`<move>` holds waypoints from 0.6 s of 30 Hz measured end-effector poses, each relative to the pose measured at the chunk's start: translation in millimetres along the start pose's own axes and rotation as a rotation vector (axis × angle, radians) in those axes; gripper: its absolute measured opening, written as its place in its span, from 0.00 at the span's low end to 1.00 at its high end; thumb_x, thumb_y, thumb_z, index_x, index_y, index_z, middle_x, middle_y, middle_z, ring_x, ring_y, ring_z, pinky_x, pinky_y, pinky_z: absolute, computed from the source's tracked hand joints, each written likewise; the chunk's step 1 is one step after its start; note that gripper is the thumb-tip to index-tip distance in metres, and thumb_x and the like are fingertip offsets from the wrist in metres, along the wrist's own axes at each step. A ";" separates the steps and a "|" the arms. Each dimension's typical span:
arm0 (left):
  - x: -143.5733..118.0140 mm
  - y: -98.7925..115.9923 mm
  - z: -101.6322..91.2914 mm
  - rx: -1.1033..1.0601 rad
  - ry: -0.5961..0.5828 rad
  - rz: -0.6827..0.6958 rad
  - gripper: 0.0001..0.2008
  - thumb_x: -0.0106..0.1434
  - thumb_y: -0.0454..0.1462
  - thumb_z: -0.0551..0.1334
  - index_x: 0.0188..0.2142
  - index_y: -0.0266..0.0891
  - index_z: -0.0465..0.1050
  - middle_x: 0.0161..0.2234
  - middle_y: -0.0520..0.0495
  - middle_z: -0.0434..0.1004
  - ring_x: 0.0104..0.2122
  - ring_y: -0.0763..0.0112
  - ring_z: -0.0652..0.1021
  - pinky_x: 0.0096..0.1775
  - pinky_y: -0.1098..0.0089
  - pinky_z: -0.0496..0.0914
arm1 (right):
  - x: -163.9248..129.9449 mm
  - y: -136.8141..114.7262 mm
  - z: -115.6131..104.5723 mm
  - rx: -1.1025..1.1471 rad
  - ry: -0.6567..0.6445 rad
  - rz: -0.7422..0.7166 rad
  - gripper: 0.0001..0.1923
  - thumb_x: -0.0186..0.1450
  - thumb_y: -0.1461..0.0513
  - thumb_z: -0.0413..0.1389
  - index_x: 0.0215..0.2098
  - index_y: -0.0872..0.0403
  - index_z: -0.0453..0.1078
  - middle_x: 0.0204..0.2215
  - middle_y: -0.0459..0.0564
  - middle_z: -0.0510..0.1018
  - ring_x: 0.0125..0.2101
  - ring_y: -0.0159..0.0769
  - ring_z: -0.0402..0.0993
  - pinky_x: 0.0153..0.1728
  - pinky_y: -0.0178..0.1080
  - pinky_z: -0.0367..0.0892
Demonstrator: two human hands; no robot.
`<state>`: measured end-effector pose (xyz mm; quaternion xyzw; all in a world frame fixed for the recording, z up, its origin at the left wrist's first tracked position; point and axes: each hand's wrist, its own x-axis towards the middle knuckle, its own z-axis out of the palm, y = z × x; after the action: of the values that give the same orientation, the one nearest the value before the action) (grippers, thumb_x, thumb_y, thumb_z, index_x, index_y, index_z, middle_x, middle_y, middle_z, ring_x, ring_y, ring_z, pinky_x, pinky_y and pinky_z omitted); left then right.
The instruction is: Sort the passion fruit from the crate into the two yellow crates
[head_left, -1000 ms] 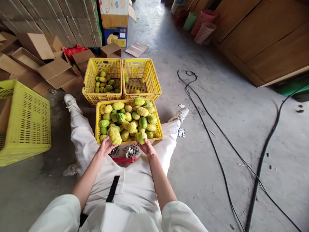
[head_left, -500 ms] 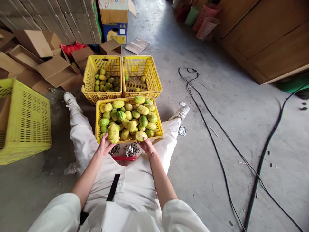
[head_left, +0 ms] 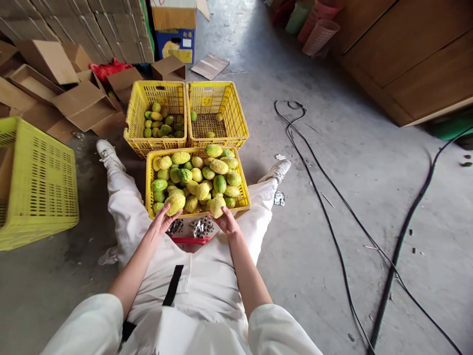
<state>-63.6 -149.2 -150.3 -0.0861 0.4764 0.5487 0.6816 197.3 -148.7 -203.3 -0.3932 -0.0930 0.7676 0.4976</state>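
My left hand (head_left: 161, 222) is closed around a large, bumpy yellow-green fruit (head_left: 175, 203), which tilts up to the right. In my right hand (head_left: 226, 223) is a smaller pale yellow fruit (head_left: 217, 206), gripped by the fingers and standing nearly upright. Both hands are over the near rim of a shallow yellow crate (head_left: 149, 190) between my legs. Many oval fruits, green to yellow, are heaped in it, such as a green fruit (head_left: 219, 184). Under the near rim are clear bags of dark bits (head_left: 202, 227) and a red edge (head_left: 190, 240).
Behind the shallow crate stand two deeper yellow crates, the left crate (head_left: 135, 111) with several fruits and the right crate (head_left: 240, 116) with a few. Another yellow crate (head_left: 48, 182) is at left, below cardboard boxes (head_left: 79, 103). Black cables (head_left: 332, 217) run along the floor at right.
The fruit in my left hand has turned from upright to slanting. In my right hand the fruit has rolled from lying sideways to nearly upright. The view has shifted slightly.
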 end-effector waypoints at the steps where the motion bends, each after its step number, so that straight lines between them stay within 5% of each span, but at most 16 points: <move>1: 0.6 -0.2 0.1 0.000 0.007 0.010 0.25 0.61 0.28 0.65 0.58 0.41 0.69 0.48 0.43 0.81 0.41 0.64 0.83 0.46 0.62 0.79 | 0.0 -0.3 0.1 -0.006 0.002 0.007 0.26 0.52 0.53 0.71 0.47 0.47 0.72 0.42 0.46 0.83 0.43 0.44 0.80 0.43 0.48 0.78; 5: 4.8 -0.1 -0.1 0.025 0.070 0.005 0.21 0.64 0.30 0.64 0.57 0.41 0.70 0.45 0.44 0.82 0.38 0.67 0.83 0.42 0.69 0.79 | 0.6 0.4 -1.0 -0.034 0.012 0.022 0.23 0.53 0.53 0.70 0.45 0.48 0.73 0.40 0.47 0.83 0.40 0.43 0.81 0.36 0.42 0.77; 10: 7.8 3.1 -1.3 0.041 0.151 0.013 0.21 0.65 0.37 0.66 0.57 0.45 0.69 0.47 0.44 0.81 0.47 0.65 0.81 0.47 0.70 0.77 | 0.1 0.6 1.3 -0.038 0.035 0.040 0.20 0.54 0.55 0.70 0.42 0.48 0.74 0.37 0.45 0.83 0.37 0.39 0.80 0.34 0.39 0.77; 18: -2.3 8.8 5.0 -0.064 0.016 -0.031 0.19 0.65 0.39 0.64 0.54 0.42 0.70 0.46 0.42 0.81 0.49 0.58 0.81 0.49 0.59 0.78 | -1.6 -1.5 9.2 0.023 0.017 -0.019 0.24 0.51 0.55 0.71 0.45 0.48 0.74 0.43 0.45 0.82 0.44 0.41 0.78 0.49 0.48 0.77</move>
<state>-68.0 -144.2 -142.3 -0.1197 0.4628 0.5524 0.6829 192.2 -147.0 -195.5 -0.3930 -0.0837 0.7606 0.5100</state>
